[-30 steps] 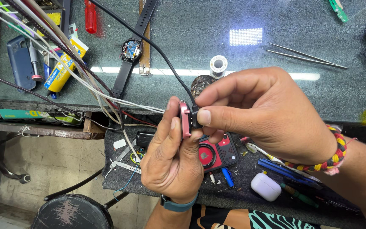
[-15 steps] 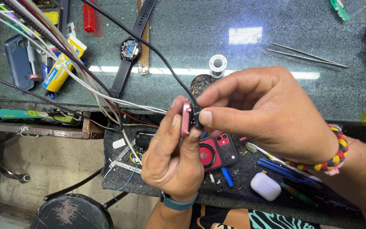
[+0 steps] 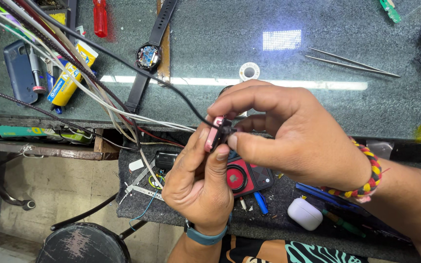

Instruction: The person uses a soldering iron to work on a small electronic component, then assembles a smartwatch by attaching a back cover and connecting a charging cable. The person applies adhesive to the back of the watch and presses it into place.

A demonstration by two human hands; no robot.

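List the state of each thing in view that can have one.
Left hand: grips the pink device.
Right hand: pinches the black plug against it.
Pink device: held edge-on.
Black cable: runs to the plug.
Wristwatch: opened, insides showing.
Tweezers: lying flat.

red screwdriver (image 3: 100,17) | opened wristwatch (image 3: 148,56) | tweezers (image 3: 352,62) | solder spool (image 3: 249,71) | white earbud case (image 3: 305,214) | round stool (image 3: 82,244)

The scene is evenly and brightly lit from overhead; glare is thrown on the glass worktop (image 3: 317,97) behind the sharply focused hands.
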